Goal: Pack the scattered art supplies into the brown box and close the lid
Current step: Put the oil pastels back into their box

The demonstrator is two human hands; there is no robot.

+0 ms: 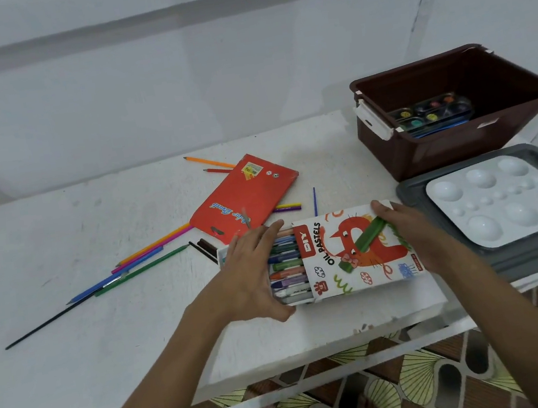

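Oil pastels box (357, 253) lies at the near table edge, its inner tray (285, 267) of sticks drawn partly out the left end, so it looks mid-closing. Tray end is covered by the left hand (253, 275), fingers straight and slightly spread, thumb under the near corner, likely to push it in. Sleeve's right end is braced by the right hand (410, 235), fingers curled over the far edge as a stop. Brown box (426, 154) sits open, well apart at far right, paint set (434, 113) already inside. Grey lid (411, 194) is parked beside it, carrying the white palette (502, 202). Red pencil case (246, 196) and loose pencils (150, 255) are left unpacked behind
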